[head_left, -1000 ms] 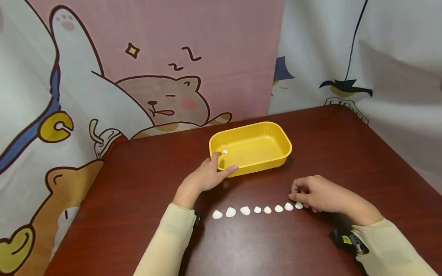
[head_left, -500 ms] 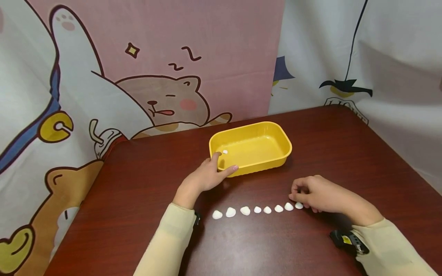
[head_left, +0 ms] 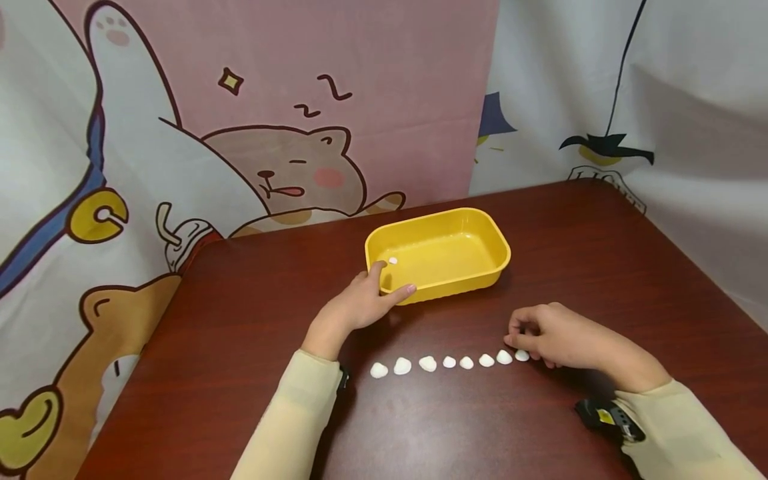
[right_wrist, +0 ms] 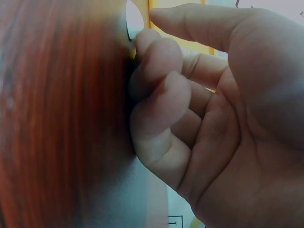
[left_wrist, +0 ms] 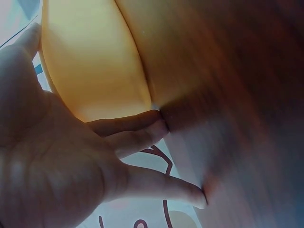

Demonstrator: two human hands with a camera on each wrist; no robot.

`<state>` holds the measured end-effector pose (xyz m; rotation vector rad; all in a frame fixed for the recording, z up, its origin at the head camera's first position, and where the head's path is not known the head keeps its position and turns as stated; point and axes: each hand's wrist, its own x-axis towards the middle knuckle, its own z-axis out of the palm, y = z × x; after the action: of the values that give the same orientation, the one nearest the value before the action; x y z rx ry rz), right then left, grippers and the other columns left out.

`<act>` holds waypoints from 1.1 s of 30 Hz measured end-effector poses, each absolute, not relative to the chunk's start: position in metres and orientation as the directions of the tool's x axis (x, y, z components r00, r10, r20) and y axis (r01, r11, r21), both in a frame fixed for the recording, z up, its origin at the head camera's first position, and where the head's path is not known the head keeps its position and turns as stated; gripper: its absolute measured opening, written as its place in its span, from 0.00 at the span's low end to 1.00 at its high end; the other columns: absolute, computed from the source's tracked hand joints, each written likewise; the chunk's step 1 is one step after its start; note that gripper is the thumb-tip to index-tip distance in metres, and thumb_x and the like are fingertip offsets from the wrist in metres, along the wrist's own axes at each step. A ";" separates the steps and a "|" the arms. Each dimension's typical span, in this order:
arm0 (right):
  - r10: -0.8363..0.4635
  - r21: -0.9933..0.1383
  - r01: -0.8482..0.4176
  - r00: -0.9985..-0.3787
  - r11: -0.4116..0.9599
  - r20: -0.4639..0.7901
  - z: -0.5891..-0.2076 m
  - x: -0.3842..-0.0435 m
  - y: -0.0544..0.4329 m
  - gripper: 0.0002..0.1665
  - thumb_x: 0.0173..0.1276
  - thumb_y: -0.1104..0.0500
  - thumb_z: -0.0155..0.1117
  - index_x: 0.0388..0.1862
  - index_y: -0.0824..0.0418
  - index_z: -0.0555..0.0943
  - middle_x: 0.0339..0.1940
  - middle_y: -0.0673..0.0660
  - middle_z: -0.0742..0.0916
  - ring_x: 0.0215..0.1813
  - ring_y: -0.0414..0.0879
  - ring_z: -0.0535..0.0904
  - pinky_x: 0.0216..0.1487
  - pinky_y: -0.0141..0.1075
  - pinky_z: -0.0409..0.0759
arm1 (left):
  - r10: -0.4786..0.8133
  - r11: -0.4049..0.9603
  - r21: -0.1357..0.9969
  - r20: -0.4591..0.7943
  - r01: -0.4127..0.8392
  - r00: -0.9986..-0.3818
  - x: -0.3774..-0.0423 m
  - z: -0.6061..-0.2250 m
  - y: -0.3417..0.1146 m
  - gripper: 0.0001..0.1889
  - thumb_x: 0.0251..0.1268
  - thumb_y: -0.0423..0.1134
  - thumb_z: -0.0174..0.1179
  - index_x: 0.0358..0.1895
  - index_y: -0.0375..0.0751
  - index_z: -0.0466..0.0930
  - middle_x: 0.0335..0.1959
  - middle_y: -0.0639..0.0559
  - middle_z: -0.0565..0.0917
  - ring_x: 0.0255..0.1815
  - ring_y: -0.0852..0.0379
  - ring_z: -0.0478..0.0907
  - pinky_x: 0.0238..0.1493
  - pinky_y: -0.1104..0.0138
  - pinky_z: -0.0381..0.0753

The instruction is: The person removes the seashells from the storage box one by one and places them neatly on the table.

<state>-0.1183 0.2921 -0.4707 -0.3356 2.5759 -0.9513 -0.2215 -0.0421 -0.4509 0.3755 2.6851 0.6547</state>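
Note:
A row of several white seashells (head_left: pixel 428 363) lies across the dark wooden table. My right hand (head_left: pixel 558 335) rests at the row's right end, fingers loosely curled beside the last shell (head_left: pixel 522 356). In the right wrist view a shell (right_wrist: pixel 134 20) shows just past the fingertips, and nothing sits between thumb and fingers. My left hand (head_left: pixel 358 300) rests on the near left corner of a yellow plastic basin (head_left: pixel 459 288), index finger at its left rim and thumb along the near side. The left wrist view shows its other fingers extended, below the basin's wall (left_wrist: pixel 95 57).
One small white piece (head_left: pixel 393 261) lies inside the basin near its left end. Behind the wooden table (head_left: pixel 270 287) hangs a cartoon-printed curtain (head_left: pixel 414 100), which also runs down both sides.
Both hands, the basin and the shell row keep their places. The whole head view has shifted very slightly.

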 end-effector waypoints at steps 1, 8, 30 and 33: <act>-0.344 -0.662 -0.092 -0.902 0.744 -0.261 -0.471 -0.118 0.292 0.09 0.77 0.51 0.69 0.35 0.50 0.82 0.20 0.47 0.80 0.17 0.41 0.73 0.20 0.35 0.75 | 0.332 0.858 0.485 -0.271 0.170 -0.903 -0.222 -0.451 -0.042 0.55 0.68 0.80 0.51 0.86 0.47 0.50 0.81 0.36 0.65 0.80 0.39 0.69 0.78 0.43 0.69; -0.347 -0.663 -0.096 -0.902 0.742 -0.257 -0.472 -0.119 0.293 0.09 0.77 0.51 0.69 0.35 0.50 0.82 0.19 0.47 0.79 0.17 0.41 0.73 0.20 0.35 0.75 | 0.324 0.863 0.477 -0.267 0.168 -0.908 -0.221 -0.450 -0.041 0.55 0.67 0.81 0.51 0.86 0.49 0.51 0.81 0.37 0.66 0.79 0.39 0.70 0.76 0.40 0.71; -0.352 -0.658 -0.104 -0.900 0.746 -0.258 -0.472 -0.119 0.293 0.08 0.76 0.52 0.69 0.35 0.50 0.82 0.19 0.46 0.79 0.17 0.41 0.73 0.20 0.35 0.75 | 0.323 0.862 0.478 -0.268 0.166 -0.908 -0.223 -0.455 -0.040 0.55 0.67 0.81 0.51 0.85 0.48 0.52 0.81 0.37 0.66 0.79 0.40 0.70 0.75 0.40 0.72; -0.352 -0.647 -0.114 -0.902 0.754 -0.250 -0.470 -0.120 0.293 0.08 0.76 0.51 0.70 0.36 0.49 0.82 0.19 0.46 0.79 0.17 0.41 0.73 0.21 0.35 0.75 | 0.329 0.857 0.486 -0.258 0.172 -0.908 -0.225 -0.454 -0.039 0.55 0.67 0.81 0.51 0.85 0.48 0.52 0.81 0.37 0.66 0.79 0.40 0.70 0.75 0.39 0.71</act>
<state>-0.1199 0.2934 -0.4701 -0.3579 2.5938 -0.9240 -0.2253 -0.0394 -0.4539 0.3748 2.6977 0.6621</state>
